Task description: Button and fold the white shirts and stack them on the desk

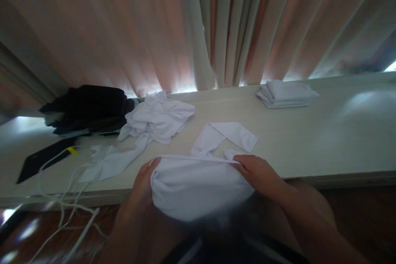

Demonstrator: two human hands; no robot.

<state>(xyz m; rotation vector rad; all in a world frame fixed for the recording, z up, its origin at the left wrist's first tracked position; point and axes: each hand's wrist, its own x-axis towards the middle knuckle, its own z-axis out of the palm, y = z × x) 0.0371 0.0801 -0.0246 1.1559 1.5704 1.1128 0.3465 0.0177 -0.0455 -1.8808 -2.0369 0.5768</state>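
Note:
A white shirt hangs over the near edge of the table, stretched between my hands. My left hand is closed on its left side, fingers partly hidden behind the cloth. On the right, my right hand pinches the top edge with the thumb uppermost. A sleeve-like white strip lies bent on the table just beyond the held cloth. Farther left sits a crumpled white shirt, with one sleeve trailing toward the front edge. The lower part of the held shirt is blurred near my lap.
A stack of folded white cloth sits at the back right of the pale table. Dark folded clothes are piled at the back left, near a flat black item. White cables dangle over the left front edge. Curtains hang behind.

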